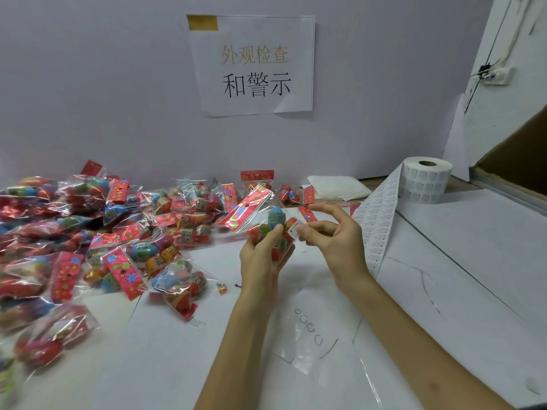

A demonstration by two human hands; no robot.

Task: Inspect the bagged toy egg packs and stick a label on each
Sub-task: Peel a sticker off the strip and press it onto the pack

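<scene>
Left hand (263, 255) grips one bagged toy egg pack (266, 223), raised above the white table (444, 276). Right hand (331, 235) pinches a small white label (294, 232) against that pack. Label roll (426, 180) stands right of the pack; unprocessed packs (88, 232) are heaped to its left.

A pale lilac wall (88, 84) stands behind a table (444, 276) covered in white paper sheets with pen marks. A white paper sign (254, 66) with printed characters hangs on the wall, held by yellow tape (202, 22). At right, a white panel carries a socket (497, 76) with black cables, beside a brown cardboard edge (515, 155). The light is even and soft
</scene>
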